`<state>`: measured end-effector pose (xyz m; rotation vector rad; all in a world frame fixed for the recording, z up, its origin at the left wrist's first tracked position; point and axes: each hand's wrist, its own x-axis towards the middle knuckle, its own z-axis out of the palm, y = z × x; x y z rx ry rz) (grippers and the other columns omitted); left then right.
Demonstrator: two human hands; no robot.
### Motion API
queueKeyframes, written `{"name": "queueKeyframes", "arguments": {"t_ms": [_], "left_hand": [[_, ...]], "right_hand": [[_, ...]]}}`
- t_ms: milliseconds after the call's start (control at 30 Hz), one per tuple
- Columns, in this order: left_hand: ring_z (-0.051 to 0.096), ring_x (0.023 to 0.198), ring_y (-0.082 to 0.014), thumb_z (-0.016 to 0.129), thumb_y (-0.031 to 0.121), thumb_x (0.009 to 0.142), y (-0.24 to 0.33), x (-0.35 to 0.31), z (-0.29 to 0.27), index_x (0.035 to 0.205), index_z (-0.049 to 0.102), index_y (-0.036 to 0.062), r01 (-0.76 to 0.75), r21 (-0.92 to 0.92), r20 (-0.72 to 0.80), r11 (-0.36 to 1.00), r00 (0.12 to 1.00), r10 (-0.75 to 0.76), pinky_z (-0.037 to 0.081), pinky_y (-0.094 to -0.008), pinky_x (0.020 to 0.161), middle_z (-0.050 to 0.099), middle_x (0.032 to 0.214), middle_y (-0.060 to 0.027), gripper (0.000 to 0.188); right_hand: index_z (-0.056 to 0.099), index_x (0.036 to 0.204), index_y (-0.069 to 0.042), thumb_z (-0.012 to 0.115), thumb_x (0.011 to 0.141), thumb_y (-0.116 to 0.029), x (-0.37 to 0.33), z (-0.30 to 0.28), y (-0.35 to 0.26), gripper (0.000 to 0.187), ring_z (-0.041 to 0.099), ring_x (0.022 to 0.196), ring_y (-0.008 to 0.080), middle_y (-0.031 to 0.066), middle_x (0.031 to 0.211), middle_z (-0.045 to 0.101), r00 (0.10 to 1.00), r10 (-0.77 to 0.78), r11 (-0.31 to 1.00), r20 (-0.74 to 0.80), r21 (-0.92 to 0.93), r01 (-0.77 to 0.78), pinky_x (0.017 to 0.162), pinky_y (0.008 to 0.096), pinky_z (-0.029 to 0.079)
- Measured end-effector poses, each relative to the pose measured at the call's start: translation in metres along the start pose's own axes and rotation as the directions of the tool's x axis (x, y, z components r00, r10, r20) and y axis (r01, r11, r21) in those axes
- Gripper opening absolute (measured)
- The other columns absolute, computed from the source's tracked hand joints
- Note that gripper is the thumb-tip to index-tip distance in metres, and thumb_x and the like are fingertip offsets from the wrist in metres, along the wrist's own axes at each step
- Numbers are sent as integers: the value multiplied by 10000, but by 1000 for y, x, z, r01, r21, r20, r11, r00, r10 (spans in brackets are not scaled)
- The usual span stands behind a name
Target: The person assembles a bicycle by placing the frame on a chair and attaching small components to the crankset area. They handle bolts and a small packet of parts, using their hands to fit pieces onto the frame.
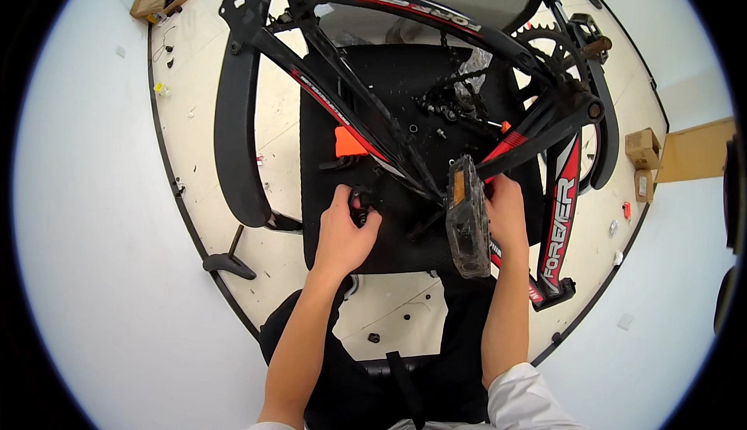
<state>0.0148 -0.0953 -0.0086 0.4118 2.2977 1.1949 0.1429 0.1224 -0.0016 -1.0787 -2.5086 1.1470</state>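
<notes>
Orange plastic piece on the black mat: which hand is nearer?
Left. The left hand sits just below the orange plastic piece, pinching a small black part. The right hand is far to its right, behind the black bicycle pedal.

A black and red bicycle frame (405, 103) lies across a black mat (327, 228) on a pale round surface (202, 119). The left hand (342, 228) rests on the mat's near left part, its fingertips closed on a small black part (359, 202). The right hand (504, 212) sits just right of a grimy black pedal (467, 216) that stands on edge, touching it from behind; the grip itself is hidden. An orange piece (348, 143) lies on the mat under the frame tubes. Farther off, small loose bolts and parts (447, 111) sit scattered near the chainring (545, 45). A black mudguard (233, 119) curves down the left. Two small cardboard boxes (643, 161) stand at the right rim.
</notes>
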Motion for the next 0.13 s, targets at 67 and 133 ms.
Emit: {"name": "queueKeyframes", "arguments": {"t_ms": [67, 133], "left_hand": [[607, 680, -312, 646, 134, 792, -4, 3, 6, 922, 452, -12, -18, -25, -22, 1000, 1000, 18, 478, -368, 644, 589, 785, -172, 275], [654, 789, -382, 646, 132, 798, -6, 5, 5, 996, 470, -1, 7, -27, -27, 1000, 1000, -8, 493, -375, 698, 624, 830, -208, 296]], "right_hand": [[617, 894, 48, 582, 775, -42, 8, 10, 18, 153, 616, 739, 422, 247, 762, 631, 995, -83, 996, -62, -27, 82, 671, 436, 488], [627, 892, 41, 589, 760, -43, 12, 10, 14, 161, 627, 824, 435, 267, 797, 640, 996, -58, 998, -62, 12, 59, 757, 456, 500]]}}
